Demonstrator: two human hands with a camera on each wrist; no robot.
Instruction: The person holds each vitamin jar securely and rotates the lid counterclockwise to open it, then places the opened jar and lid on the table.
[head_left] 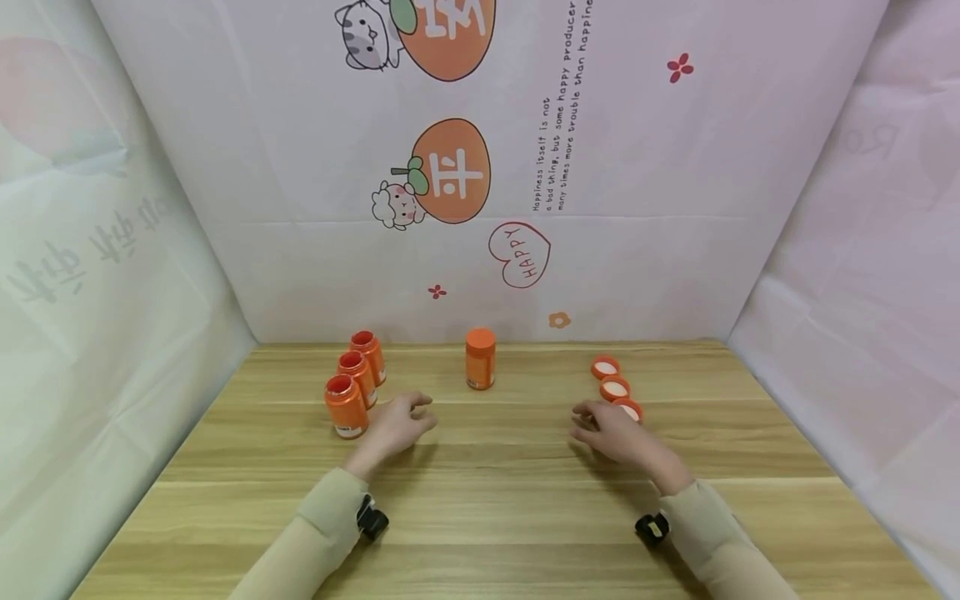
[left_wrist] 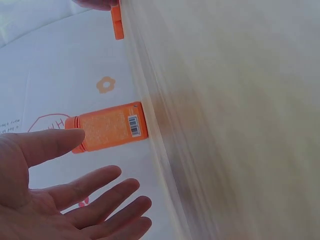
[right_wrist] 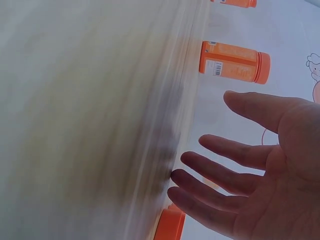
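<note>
In the head view an orange bottle (head_left: 481,363) with its orange cap on stands upright at the back middle of the table. My left hand (head_left: 399,423) is over the table with relaxed, spread fingers and holds nothing. Just left of it, several uncapped orange bottles (head_left: 347,408) stand in a slanting row, mouths up. On the other side, my right hand (head_left: 611,429) has loose, parted fingers and nothing in them. It partly covers the nearest of the orange caps (head_left: 614,388), which lie in a row with white insides up. Both wrist views show the capped bottle (left_wrist: 111,128) beyond the fingers.
The wood-grain table (head_left: 480,517) meets a white printed backdrop (head_left: 637,267) right behind the bottles. White sheets (head_left: 847,350) also close in both sides. Each wrist wears a small black camera (head_left: 372,518).
</note>
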